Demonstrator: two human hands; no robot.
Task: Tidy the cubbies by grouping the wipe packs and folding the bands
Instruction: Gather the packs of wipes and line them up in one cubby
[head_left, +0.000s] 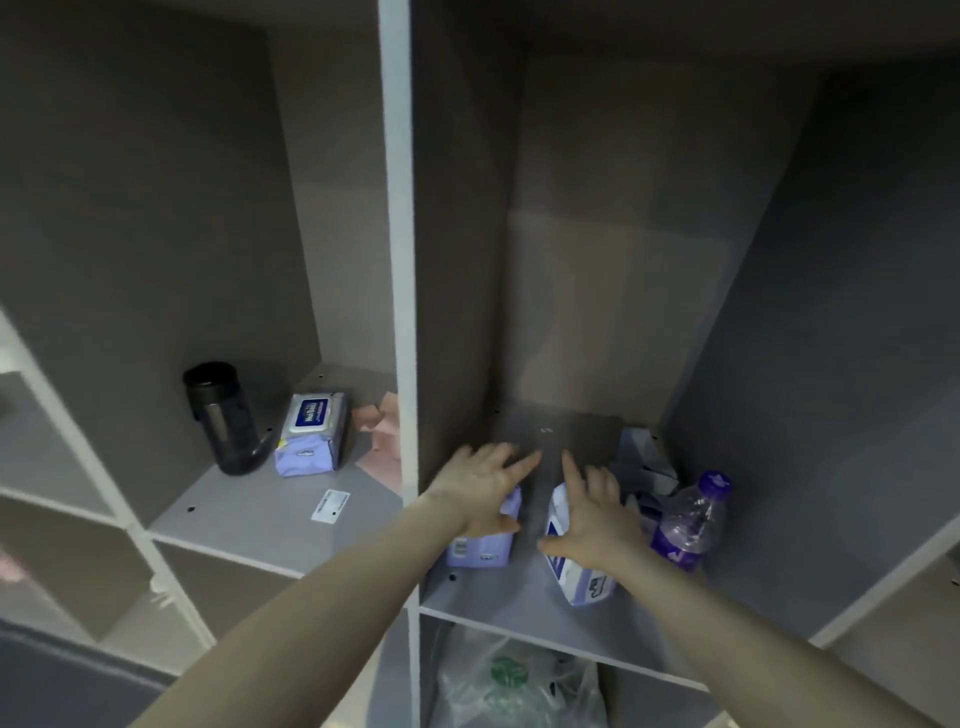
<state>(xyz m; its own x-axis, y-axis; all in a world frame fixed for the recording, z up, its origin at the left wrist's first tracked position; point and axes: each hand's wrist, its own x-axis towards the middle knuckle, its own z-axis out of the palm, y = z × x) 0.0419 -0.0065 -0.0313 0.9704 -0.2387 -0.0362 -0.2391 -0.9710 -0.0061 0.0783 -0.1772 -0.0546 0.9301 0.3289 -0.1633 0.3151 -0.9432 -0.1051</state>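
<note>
Both hands reach into the right-hand cubby. The left hand (485, 486) lies flat on top of one wipe pack (480, 548), fingers spread and not closed around it; this pack sits on the shelf floor (498, 592) close to the white divider (402, 312). The right hand (597, 517) rests with open, spread fingers on a second wipe pack (576, 577), which is tilted and stands just beside the first, a narrow gap between them. Neither hand grips anything.

A third wipe pack (311, 431) lies in the left-hand cubby, so three packs show in all: two in the right cubby, one in the left. Beside that third pack stands one dark tumbler (223, 415), touching or nearly touching it on its left. On its right lies a crumpled pink band (382, 441), partly hidden by the divider. One small white label (330, 505) lies flat on the left shelf nearer the front.

In the right cubby, behind the right hand, sits a crumpled pale grey-blue band (644, 462), and next to it one clear bottle with a purple cap and label (691, 525), leaning toward the cubby's right wall. In the cubby below lies one clear plastic bag (519, 680).
</note>
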